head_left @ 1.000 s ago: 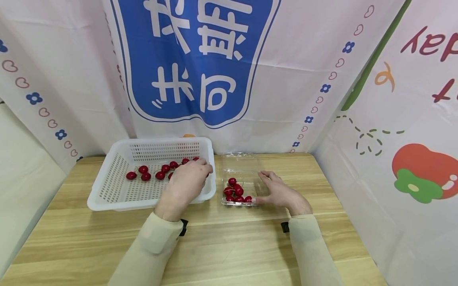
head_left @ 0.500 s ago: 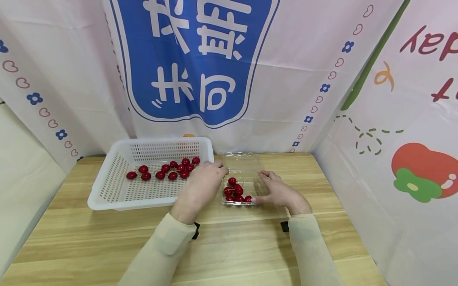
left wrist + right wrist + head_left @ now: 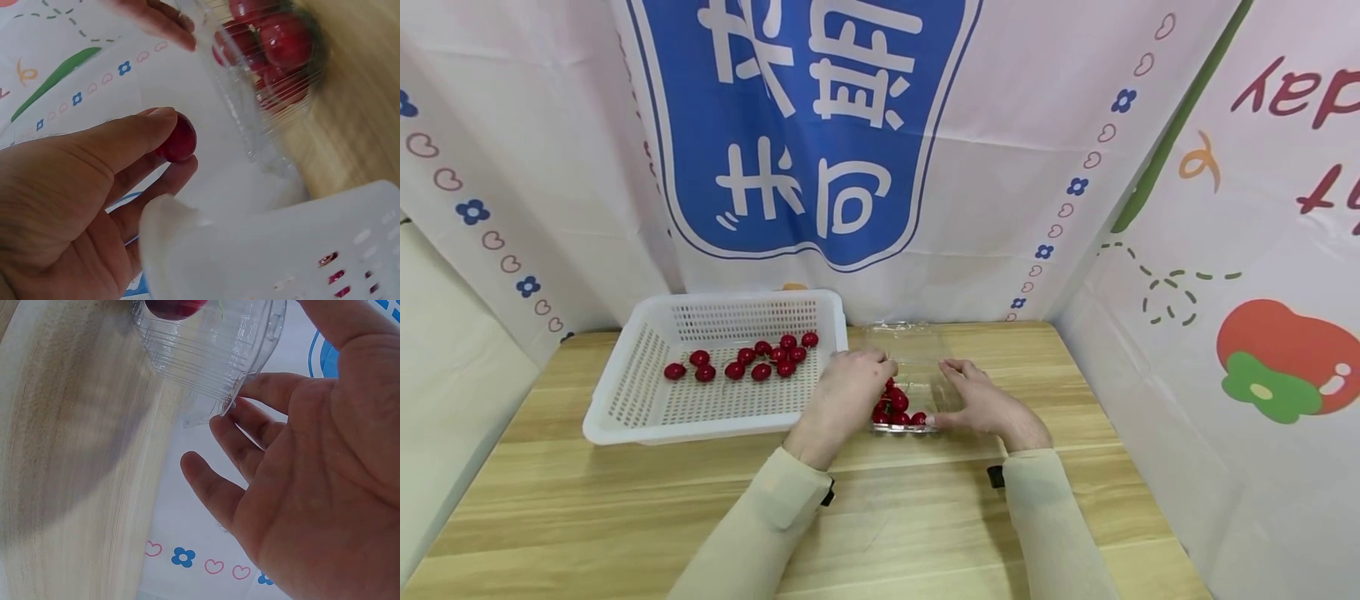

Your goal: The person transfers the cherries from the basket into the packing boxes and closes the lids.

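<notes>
"Head view?"
"White Chinese characters on a blue banner (image 3: 805, 125); inverted red letters (image 3: 1294, 92), 'day'."
"Left wrist?"
"The left hand (image 3: 78, 203) pinches a glossy dark-red cherry (image 3: 180, 140) near white basket (image 3: 275, 240) and clear box (image 3: 239, 100)."
"Right wrist?"
"The right hand (image 3: 319, 469) touches that box, fingers spread (thumb partly cropped)."

Your cherries (image 3: 761, 372) are deep red, your basket (image 3: 700, 429) white.
Your table (image 3: 925, 533) shows yellowish wood grain; the white backdrop (image 3: 1000, 167) carries blue flowers (image 3: 1077, 186).

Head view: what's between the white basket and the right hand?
Not bare: the left hand, pinching a cherry, and the clear box holding more cherries. Head view shows both; left wrist view shows the pinch.
</notes>
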`<state>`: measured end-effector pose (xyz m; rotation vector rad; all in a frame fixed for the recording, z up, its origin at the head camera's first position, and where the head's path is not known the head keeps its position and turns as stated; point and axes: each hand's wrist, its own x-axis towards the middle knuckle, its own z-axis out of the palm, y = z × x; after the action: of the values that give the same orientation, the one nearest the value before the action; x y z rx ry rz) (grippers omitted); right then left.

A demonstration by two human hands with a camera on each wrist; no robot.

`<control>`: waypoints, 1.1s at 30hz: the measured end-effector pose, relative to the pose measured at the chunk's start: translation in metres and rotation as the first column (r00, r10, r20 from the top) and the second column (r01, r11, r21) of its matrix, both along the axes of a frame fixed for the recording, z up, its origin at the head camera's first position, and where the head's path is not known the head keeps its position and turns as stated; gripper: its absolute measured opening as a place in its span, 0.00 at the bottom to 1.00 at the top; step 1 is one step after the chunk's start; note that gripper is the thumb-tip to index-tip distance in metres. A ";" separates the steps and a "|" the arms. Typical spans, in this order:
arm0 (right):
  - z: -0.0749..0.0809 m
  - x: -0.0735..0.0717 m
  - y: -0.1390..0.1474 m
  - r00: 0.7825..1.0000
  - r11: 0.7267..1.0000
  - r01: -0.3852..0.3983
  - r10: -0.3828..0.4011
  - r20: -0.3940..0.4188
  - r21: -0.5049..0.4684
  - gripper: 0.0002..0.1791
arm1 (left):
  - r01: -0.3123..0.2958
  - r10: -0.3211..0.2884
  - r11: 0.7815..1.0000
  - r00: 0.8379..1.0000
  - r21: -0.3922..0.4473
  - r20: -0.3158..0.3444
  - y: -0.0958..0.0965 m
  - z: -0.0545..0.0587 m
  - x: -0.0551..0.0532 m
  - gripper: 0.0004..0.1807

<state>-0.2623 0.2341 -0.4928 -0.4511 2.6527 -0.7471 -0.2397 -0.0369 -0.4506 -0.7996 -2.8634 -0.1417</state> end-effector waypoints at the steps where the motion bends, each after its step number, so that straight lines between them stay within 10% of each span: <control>1: 0.000 0.000 0.000 1.000 1.000 0.000 0.000 0.001 -0.001 0.65 | 0.000 0.000 1.000 1.000 -0.001 -0.002 0.001 -0.002 -0.001 0.23; 17: -0.002 0.000 -0.001 1.000 1.000 0.002 -0.002 -0.003 -0.014 0.64 | -0.004 0.004 1.000 1.000 -0.014 0.006 0.008 -0.014 -0.011 0.19; 33: -0.002 -0.001 -0.001 1.000 1.000 0.005 -0.005 -0.004 0.001 0.65 | -0.026 0.036 0.988 0.997 0.151 -0.064 -0.043 0.002 -0.014 0.16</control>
<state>-0.2633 0.2334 -0.4944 -0.4470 2.6586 -0.7472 -0.2533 -0.0804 -0.4490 -0.7165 -2.7613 -0.3170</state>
